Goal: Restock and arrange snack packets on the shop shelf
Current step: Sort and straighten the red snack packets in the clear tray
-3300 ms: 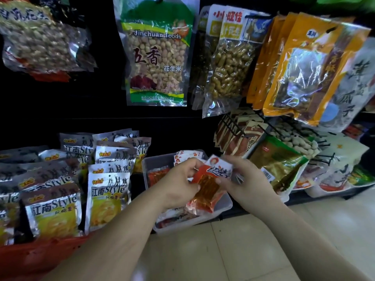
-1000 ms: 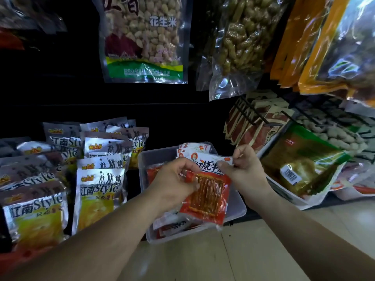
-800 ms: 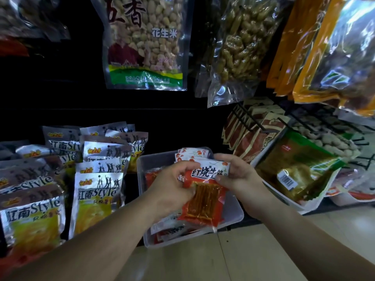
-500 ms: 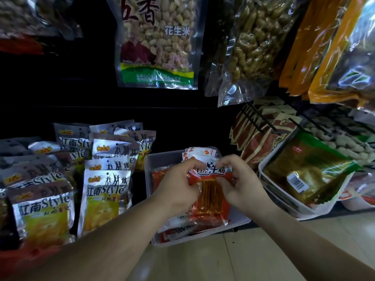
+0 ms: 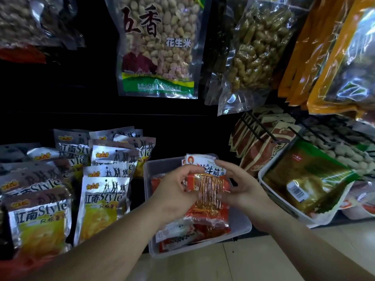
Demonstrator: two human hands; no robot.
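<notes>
Red packet (image 5: 209, 191) was held upright over the clear tray (image 5: 160, 166): left hand (image 5: 178, 191) pinched its 9 o'clock edge, right hand (image 5: 242, 192) its 3 o'clock edge. Lowering it squarely, label forward, seemed best.

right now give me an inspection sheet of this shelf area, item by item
surface: dark shop shelf, low level crowded with packets.
job's things: red and white snack packet held above clear plastic bin containing other red packets.
clutter: silver and yellow standing packets left of the bin; green barcoded packet in white tray on the right.
grippers: left hand and right hand each pinch a side of the held packet.
cables: nothing seen.
surroundings: clear hanging bags of peanuts above, orange bags upper right, pale tiled floor below.
</notes>
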